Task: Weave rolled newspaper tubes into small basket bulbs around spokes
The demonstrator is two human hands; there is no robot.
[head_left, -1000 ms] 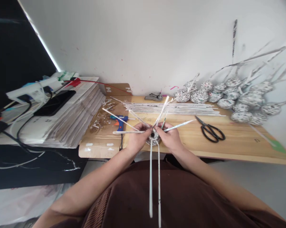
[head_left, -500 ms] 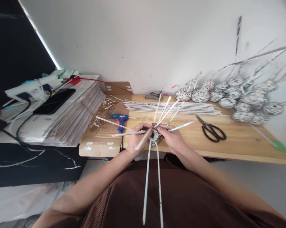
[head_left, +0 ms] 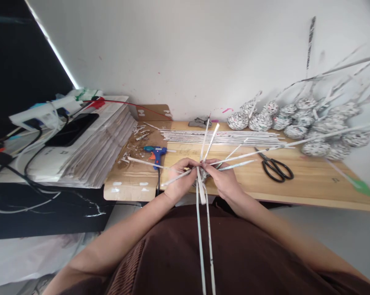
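Observation:
A small woven paper piece [head_left: 202, 175] sits between my hands at the front edge of the table, with several paper sticks fanning out from it. My left hand [head_left: 182, 178] is closed on its left side, fingers pinching near the stick bases. On the right, my right hand [head_left: 220, 175] pinches the base of a long paper stick [head_left: 265, 148] that reaches far to the right. Two sticks hang down over the brown clothing, and a shorter one points toward me between the hands. The hands partly cover the woven part.
Behind lie a row of paper sticks [head_left: 222, 138] and a blue glue gun [head_left: 157, 155] on cardboard [head_left: 126, 186]. Black scissors [head_left: 275, 168] rest at right, before woven paper balls [head_left: 261, 121]. At left stands a paper stack [head_left: 111, 143] with a phone [head_left: 72, 130] and cables.
The long stick now stretches out to the right from my right hand. The short stick near my left hand has swung to point toward me, and the woven piece has turned slightly.

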